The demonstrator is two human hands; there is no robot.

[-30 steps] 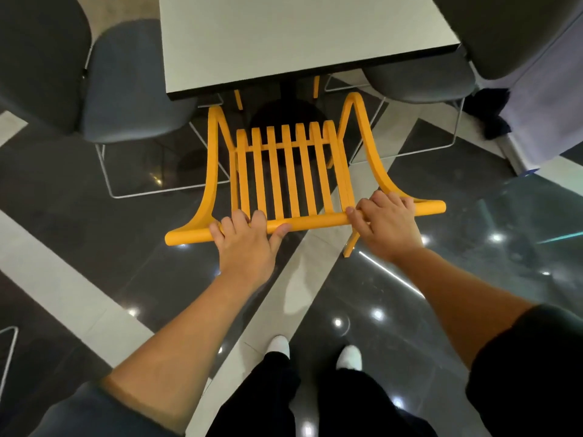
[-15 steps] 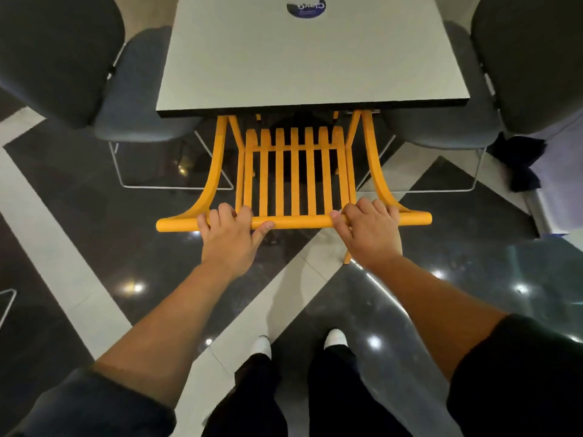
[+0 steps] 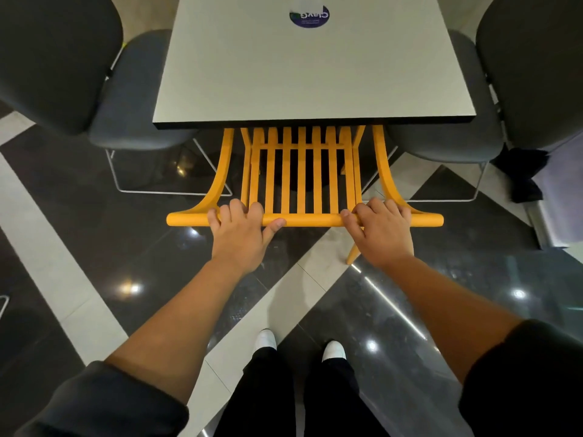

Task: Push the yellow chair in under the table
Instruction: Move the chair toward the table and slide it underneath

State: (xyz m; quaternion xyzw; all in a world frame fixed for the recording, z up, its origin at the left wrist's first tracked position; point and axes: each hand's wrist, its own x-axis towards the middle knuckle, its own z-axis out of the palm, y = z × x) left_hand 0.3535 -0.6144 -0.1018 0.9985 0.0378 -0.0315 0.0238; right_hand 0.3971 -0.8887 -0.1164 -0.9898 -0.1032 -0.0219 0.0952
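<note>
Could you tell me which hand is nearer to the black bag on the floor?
Right. The right hand grips the chair rail on the side toward the bag; the left hand grips the rail's far side.

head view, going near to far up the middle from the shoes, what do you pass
shoes → hands on the chair's top rail → chair slats → table → round sticker

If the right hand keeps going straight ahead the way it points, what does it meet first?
Probably the near edge of the table. The right hand grips the yellow chair's top rail, pointing toward it; depth is unclear from above.
</note>
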